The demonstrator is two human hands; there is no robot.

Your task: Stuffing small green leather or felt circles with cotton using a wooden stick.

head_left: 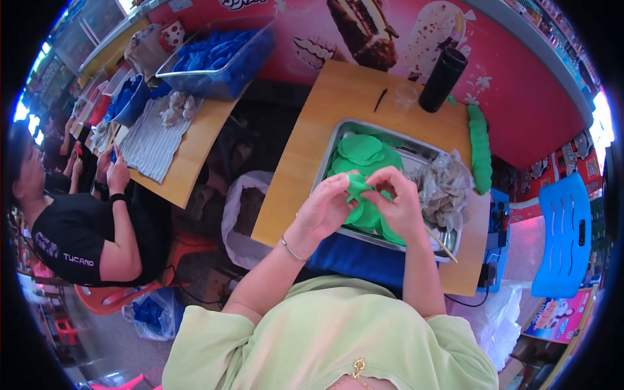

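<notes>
My left hand [327, 203] and my right hand [398, 203] both have closed fingers on a green piece of thin material [356, 185], above a steel tray [337, 130] on the wooden table [289, 175]. In the tray lie overlapping green round pieces [359, 148] at the left and a crumpled greyish translucent bundle [441, 188] at the right. A thin light stick [444, 248] shows beside my right wrist, its upper end hidden. Along the table's right side lies a long green bumpy roll [479, 146].
A black bottle [442, 79], clear cup [404, 97] and dark pen-like thing [380, 98] stand or lie behind the tray. To the left, a person [78, 234] works at another table [175, 188] with bins of blue pieces [214, 52]. A white bag [237, 221] and blue chair [560, 234] flank my table.
</notes>
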